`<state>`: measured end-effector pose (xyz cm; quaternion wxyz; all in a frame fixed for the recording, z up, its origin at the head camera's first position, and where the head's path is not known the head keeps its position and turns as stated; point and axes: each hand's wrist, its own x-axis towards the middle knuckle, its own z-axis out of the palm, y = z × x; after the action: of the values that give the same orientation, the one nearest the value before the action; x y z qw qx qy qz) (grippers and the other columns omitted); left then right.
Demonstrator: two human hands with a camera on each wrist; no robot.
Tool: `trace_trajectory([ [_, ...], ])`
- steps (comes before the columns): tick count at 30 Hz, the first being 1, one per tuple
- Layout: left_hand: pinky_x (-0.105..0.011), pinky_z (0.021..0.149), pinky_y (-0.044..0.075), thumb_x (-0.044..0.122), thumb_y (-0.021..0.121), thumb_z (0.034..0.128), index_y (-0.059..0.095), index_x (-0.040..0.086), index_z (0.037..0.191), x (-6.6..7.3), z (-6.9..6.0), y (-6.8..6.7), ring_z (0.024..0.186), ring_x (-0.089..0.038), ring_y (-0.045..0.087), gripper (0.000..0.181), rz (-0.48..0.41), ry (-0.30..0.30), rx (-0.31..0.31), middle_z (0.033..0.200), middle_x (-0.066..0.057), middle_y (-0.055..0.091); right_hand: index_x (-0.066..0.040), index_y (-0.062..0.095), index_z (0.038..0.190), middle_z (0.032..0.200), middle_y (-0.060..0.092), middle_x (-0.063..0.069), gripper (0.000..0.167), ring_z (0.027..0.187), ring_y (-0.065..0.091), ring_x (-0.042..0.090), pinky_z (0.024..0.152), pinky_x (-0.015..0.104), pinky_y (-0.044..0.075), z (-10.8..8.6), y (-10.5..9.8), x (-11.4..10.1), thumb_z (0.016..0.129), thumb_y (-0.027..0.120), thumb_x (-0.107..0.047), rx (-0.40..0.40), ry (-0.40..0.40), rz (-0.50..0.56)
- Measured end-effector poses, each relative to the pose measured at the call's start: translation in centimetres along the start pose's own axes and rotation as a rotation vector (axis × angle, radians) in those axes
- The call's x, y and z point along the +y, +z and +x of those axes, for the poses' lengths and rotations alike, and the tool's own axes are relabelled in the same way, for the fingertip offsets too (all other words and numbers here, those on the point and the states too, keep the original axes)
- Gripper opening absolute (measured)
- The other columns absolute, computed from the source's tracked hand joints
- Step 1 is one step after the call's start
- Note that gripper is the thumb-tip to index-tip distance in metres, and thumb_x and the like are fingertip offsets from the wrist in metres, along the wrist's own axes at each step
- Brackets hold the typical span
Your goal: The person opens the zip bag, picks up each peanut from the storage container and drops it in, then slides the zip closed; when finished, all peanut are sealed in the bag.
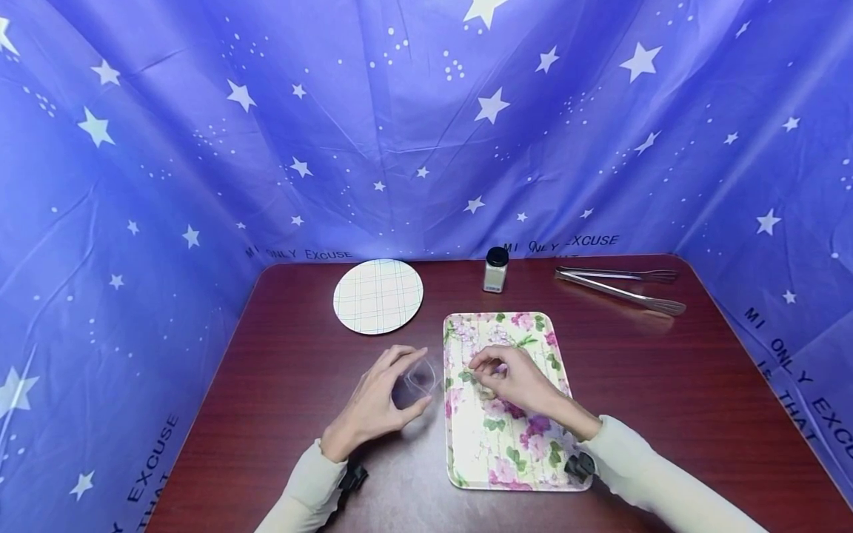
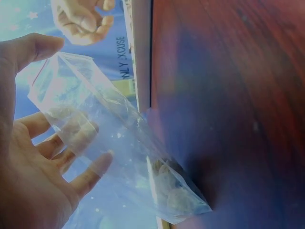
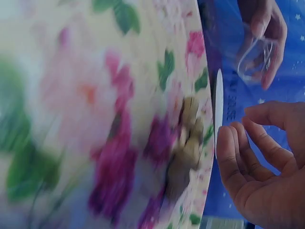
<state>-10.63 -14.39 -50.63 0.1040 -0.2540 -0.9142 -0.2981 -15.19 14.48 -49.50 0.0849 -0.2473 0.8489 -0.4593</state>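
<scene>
A clear plastic bag (image 1: 421,377) stands with its mouth spread, held between the thumb and fingers of my left hand (image 1: 376,403), left of the flowered tray (image 1: 476,459). Brownish lumps (image 2: 174,193) lie at the bottom of the bag (image 2: 102,109) in the left wrist view. Over the tray's upper part hangs my right hand (image 1: 520,381), fingers loosely bent. In the right wrist view that hand (image 3: 269,167) shows nothing between thumb and fingers. Beside it, knobbly brown pieces (image 3: 183,164) rest on the tray; the head view partly hides them under the hand.
A round checked plate (image 1: 378,296) lies at the back left of the dark red table (image 1: 280,370). A black-capped shaker (image 1: 495,271) stands behind the tray, and metal tongs (image 1: 620,291) lie at the back right. A blue star-patterned curtain surrounds the table's back and sides.
</scene>
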Motion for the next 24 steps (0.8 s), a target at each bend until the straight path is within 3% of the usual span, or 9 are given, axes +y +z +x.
trace_trajectory([
  [11, -0.038, 0.096, 0.056, 0.043, 0.082, 0.0832, 0.054, 0.022, 0.152, 0.0, 0.0, 0.0, 0.122, -0.011, 0.057, 0.077, 0.018, -0.004, -0.001, 0.138, 0.004, 0.058, -0.007, 0.077, 0.104, 0.090, 0.074, 0.000, 0.012, 0.079, 0.065, 0.007, 0.072, 0.026, 0.056, -1.7, -3.2, 2.2, 0.094, 0.069, -0.005, 0.058, 0.050, -0.079],
  [24, -0.038, 0.097, 0.056, 0.044, 0.081, 0.0840, 0.054, 0.022, 0.152, 0.0, 0.0, 0.1, 0.124, -0.011, 0.057, 0.076, 0.011, -0.019, -0.024, 0.138, 0.005, 0.057, -0.008, 0.076, 0.098, 0.083, 0.073, -0.002, 0.007, 0.076, 0.065, 0.004, 0.068, 0.022, 0.054, -3.6, -3.4, 3.7, 0.091, 0.077, -0.008, 0.040, 0.066, -0.110],
])
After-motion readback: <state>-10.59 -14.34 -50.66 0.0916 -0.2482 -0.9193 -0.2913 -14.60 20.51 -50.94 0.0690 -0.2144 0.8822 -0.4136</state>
